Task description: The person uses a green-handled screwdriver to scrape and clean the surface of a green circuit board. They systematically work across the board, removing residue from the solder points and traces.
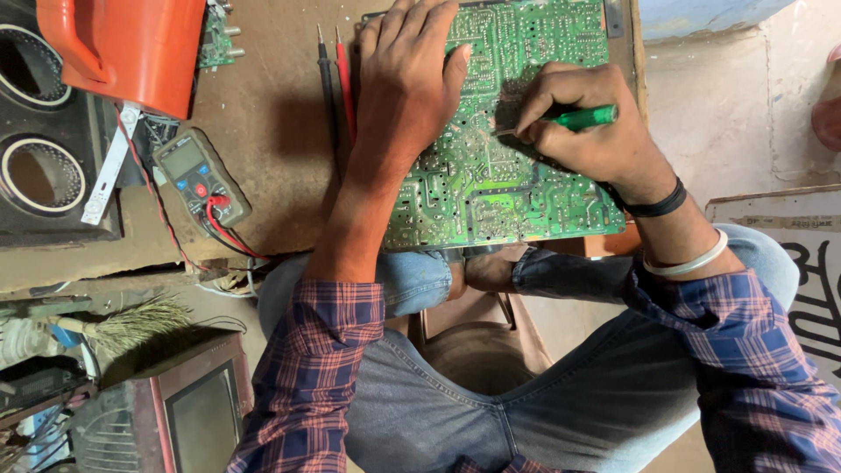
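A large green circuit board (526,197) lies solder side up on the worn wooden bench (263,114). My left hand (407,79) rests flat on the board's left part, fingers together, pressing it down. My right hand (583,123) grips a green-handled tool (585,116) like a pen, its thin metal tip touching the board near the middle. Two probes (335,79), one black and one red, lie side by side just left of my left hand.
A grey multimeter (200,175) with red and black leads sits at the bench's left. An orange plastic jug (123,48) and black speaker cones (39,171) are at the upper left. A small brush (131,324) and an old television set (188,412) lie below.
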